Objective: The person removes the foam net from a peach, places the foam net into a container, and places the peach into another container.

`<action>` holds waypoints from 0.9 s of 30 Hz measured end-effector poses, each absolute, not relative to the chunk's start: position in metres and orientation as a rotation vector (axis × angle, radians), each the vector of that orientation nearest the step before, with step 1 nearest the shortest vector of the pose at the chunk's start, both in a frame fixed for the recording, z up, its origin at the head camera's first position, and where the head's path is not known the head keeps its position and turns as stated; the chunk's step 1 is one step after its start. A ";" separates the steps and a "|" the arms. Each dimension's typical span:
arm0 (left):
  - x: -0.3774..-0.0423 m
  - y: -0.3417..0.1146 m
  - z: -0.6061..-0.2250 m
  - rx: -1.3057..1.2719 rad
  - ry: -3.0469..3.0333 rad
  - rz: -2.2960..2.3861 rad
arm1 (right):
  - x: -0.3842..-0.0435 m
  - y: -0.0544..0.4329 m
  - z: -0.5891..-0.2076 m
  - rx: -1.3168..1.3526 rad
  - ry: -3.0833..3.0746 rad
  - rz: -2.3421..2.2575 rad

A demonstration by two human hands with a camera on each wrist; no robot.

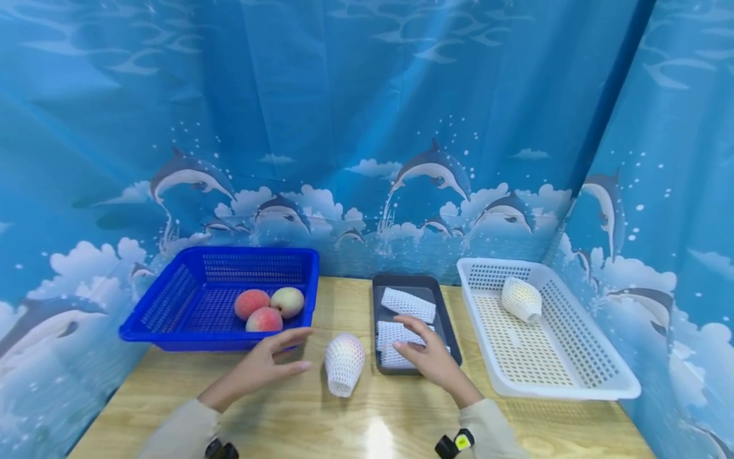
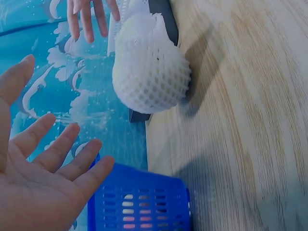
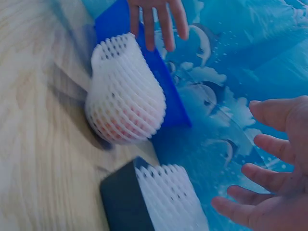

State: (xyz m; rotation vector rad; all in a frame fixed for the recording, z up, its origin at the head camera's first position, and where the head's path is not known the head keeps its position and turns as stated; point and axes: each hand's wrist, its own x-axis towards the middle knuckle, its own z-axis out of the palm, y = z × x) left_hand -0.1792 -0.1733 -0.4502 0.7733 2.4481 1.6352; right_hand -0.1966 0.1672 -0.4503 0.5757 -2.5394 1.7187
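Note:
A peach in a white foam net [image 1: 344, 363] lies on the table between my two hands, the net's loose end toward me. Pink shows through the mesh in the right wrist view, where the netted peach [image 3: 126, 103] is seen close. My left hand [image 1: 265, 366] is held to its left, fingers spread and apart from it. To its right, my right hand [image 1: 427, 357] hovers over the near part of a dark grey tray [image 1: 448, 306], fingers also spread. White foam nets [image 1: 408, 305] lie flat in that tray, some partly hidden by the right hand.
A blue basket [image 1: 189, 319] at the left holds three bare peaches [image 1: 252, 303]. At the right, a white basket [image 1: 573, 357] holds one netted fruit [image 1: 520, 299]. A blue dolphin-print curtain [image 1: 344, 127] hangs behind the wooden table [image 1: 298, 421].

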 end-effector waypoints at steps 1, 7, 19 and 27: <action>-0.179 -0.175 -0.450 0.778 2.447 1.637 | -0.197 0.171 -0.450 0.562 -2.533 1.716; -0.173 -0.187 -0.449 0.782 2.480 1.672 | -0.194 0.188 -0.450 0.567 -2.470 1.700; -0.168 -0.197 -0.447 0.795 2.453 1.748 | -0.190 0.204 -0.445 0.438 -2.508 1.739; -0.169 -0.197 -0.447 0.805 2.425 1.726 | -0.192 0.203 -0.446 0.464 -2.508 1.731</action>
